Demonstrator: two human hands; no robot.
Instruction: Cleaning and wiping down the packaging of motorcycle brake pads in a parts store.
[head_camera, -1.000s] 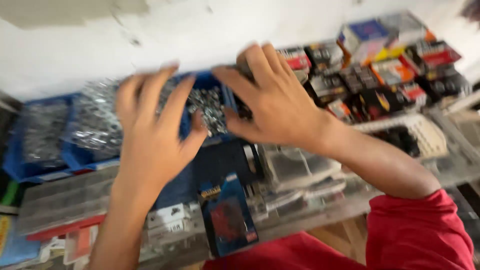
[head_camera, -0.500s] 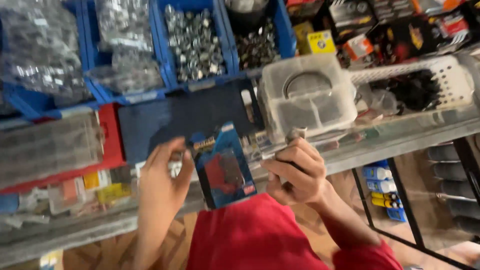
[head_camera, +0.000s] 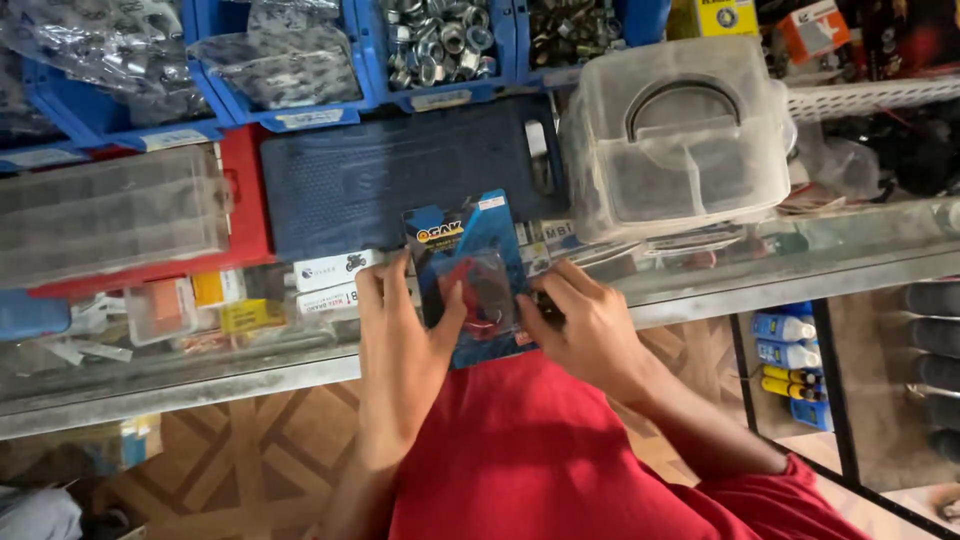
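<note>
A flat blue blister pack (head_camera: 472, 275) with a red and dark part inside lies on the glass counter (head_camera: 860, 250) at its front edge. My left hand (head_camera: 400, 320) grips the pack's left side, thumb across its face. My right hand (head_camera: 585, 325) holds the pack's right edge, fingers curled against it. Both arms come up from below, over my red shirt.
Behind the pack lie a dark blue plastic case (head_camera: 400, 170), a clear lidded tub (head_camera: 680, 135) and a clear compartment box (head_camera: 105, 215). Blue bins (head_camera: 440, 45) of metal nuts and bagged parts line the back. Small bottles (head_camera: 790, 355) stand inside the counter, lower right.
My hands came back from the blue bins down to the counter's front edge and took hold of the blue blister pack; the view tilted down with them.
</note>
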